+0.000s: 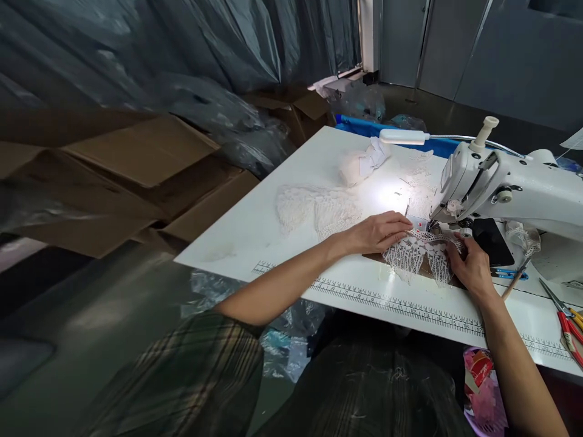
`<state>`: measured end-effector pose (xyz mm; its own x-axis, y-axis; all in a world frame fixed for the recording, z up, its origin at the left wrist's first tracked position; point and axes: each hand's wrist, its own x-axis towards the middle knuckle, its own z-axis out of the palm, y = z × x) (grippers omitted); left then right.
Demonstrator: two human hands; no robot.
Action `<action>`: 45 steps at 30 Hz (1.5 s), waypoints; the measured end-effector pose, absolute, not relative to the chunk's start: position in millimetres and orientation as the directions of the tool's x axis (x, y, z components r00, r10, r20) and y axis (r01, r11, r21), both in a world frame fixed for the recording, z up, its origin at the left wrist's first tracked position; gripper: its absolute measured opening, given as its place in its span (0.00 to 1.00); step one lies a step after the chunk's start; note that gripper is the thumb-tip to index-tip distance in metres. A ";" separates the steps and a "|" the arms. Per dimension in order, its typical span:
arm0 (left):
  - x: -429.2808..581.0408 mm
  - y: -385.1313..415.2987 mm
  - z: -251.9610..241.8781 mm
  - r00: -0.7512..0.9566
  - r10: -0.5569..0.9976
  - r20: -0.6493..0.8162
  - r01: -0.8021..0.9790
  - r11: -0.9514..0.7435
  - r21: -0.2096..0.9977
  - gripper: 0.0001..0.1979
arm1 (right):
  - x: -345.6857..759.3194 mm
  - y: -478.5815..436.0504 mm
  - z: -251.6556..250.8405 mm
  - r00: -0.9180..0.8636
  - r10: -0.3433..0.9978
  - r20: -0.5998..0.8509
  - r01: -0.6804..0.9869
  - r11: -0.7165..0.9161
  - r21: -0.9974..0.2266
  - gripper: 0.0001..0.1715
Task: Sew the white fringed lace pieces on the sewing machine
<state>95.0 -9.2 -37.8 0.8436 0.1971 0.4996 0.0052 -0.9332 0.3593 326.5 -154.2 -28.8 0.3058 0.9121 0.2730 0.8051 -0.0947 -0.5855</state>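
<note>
A white lace piece with a scalloped, fringed edge lies on the table at the sewing machine's needle and presser foot. At its left end, the fingers of my left hand press together on the lace's upper band, close beside the foot. On the other side, my right hand has the right end of the lace between thumb and fingers. The needle tip is too small to make out. More white lace lies spread on the table to the left of my left hand.
A lit lamp hangs over the white table, with a bundled white cloth behind. A printed ruler follows the front edge. Red-handled scissors lie at right. Cardboard boxes stand left; a pink basket sits below.
</note>
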 end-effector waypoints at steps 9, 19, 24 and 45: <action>93.4 -15.7 -36.7 0.894 0.044 0.445 -0.100 -0.951 0.294 0.27 | 324.8 -153.9 -31.4 0.304 0.905 0.298 0.817 -0.086 -0.571 0.24; 104.9 -55.2 -16.6 0.758 0.489 0.431 0.055 -0.707 0.705 0.22 | 307.4 -154.5 -17.5 0.394 0.914 0.092 0.570 -0.165 -0.805 0.30; 104.6 -60.3 -5.8 0.786 0.616 -0.061 0.241 -0.214 0.947 0.33 | 280.9 -141.6 -8.1 0.177 0.979 -0.103 0.204 -0.139 -0.969 0.38; 102.5 -45.3 -6.7 0.658 0.743 -0.122 0.407 -0.215 0.888 0.22 | 313.7 -142.0 -53.4 -0.207 0.867 0.454 0.897 0.354 -0.267 0.21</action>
<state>102.5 -45.3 -6.7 0.6584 0.7428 -0.1218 0.4070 -0.2152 0.8877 313.7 -142.0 -53.4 -0.2070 0.8668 0.4536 0.8965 0.3537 -0.2668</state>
